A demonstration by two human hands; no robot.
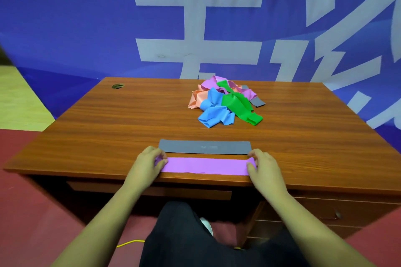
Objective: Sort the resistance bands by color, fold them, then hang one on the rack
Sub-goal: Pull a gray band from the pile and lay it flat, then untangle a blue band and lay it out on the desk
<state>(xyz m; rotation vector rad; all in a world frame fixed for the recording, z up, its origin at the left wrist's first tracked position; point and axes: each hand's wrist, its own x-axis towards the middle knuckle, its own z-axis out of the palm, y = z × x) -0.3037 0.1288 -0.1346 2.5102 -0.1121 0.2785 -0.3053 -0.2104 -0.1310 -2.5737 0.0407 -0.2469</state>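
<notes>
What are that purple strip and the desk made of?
The purple band: probably thin rubber or latex, matte; it lies flat and limp. The desk: wood or wood-look laminate, smooth with a slight sheen; grain lines show, real or printed I cannot tell.

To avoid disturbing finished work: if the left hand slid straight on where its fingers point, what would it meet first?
Probably the left end of the grey band, lying just beyond the purple band that the left hand holds.

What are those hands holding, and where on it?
The flat purple band: the left hand pinches its left end, the right hand its right end.
</notes>
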